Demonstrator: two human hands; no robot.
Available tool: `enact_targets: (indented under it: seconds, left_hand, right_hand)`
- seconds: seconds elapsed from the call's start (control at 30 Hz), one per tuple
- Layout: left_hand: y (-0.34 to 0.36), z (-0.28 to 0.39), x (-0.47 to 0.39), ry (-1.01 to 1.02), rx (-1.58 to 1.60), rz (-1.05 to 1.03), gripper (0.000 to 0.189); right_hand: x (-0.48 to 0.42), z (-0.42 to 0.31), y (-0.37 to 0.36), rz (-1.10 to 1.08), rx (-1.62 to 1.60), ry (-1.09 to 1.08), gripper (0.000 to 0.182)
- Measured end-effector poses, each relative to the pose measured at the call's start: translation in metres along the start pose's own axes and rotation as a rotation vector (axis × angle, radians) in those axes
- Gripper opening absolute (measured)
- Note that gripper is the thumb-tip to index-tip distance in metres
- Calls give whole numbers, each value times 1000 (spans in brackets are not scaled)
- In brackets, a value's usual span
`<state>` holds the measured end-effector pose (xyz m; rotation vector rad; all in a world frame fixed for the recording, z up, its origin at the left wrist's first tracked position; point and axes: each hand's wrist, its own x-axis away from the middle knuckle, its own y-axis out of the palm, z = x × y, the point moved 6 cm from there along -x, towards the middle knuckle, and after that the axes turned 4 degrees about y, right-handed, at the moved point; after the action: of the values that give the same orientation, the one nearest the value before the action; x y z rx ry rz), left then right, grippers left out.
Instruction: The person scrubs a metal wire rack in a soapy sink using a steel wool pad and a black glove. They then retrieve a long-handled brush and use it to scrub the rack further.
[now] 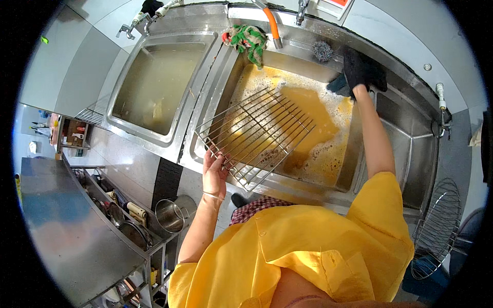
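Observation:
My left hand (pixel 215 171) grips the near left edge of a metal wire rack (pixel 262 134), which is tilted over a stainless steel sink basin (pixel 348 154) of foamy, yellow-brown water. At the basin's back right corner, my right hand (pixel 360 90) is mostly hidden by a dark cloth (pixel 362 69); how its fingers stand cannot be seen. A steel wool scourer (pixel 322 51) lies on the back ledge, left of the cloth. A green, beige and red cloth (pixel 248 40) hangs over the basin's back left corner, beside an orange faucet hose (pixel 271 23).
Another sink (pixel 175 138) with cloudy water is at the left, and a further steel basin (pixel 420 154) at the right. A wire basket (pixel 437 231) stands right of me. Behind at left are a steel table (pixel 77 246), shelved pans and a metal pot (pixel 169 215).

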<state>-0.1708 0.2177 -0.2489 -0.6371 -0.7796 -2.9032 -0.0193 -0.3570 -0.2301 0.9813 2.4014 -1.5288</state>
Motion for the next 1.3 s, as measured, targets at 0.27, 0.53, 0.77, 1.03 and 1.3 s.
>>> enact_targets:
  seconds: [0.27, 0.53, 0.77, 1.03, 1.3]
  left_hand:
    - [-59, 31, 38, 63, -3, 73, 42]
    - [-228, 30, 65, 57, 257, 153, 15]
    - [-443, 50, 169, -7, 186, 435, 18]
    - [-607, -69, 327, 48, 445, 1053, 11]
    - [-606, -105, 503, 458, 874, 1558, 6]
  right_hand:
    - [106, -209, -103, -562, -605, -74, 33]
    - [168, -152, -21, -395, 292, -81, 27]
    - [240, -509, -23, -839, -365, -229, 23]
    - [511, -700, 166, -1642, -275, -1119, 20]
    - [698, -725, 333, -1506, 529, -1486, 37]
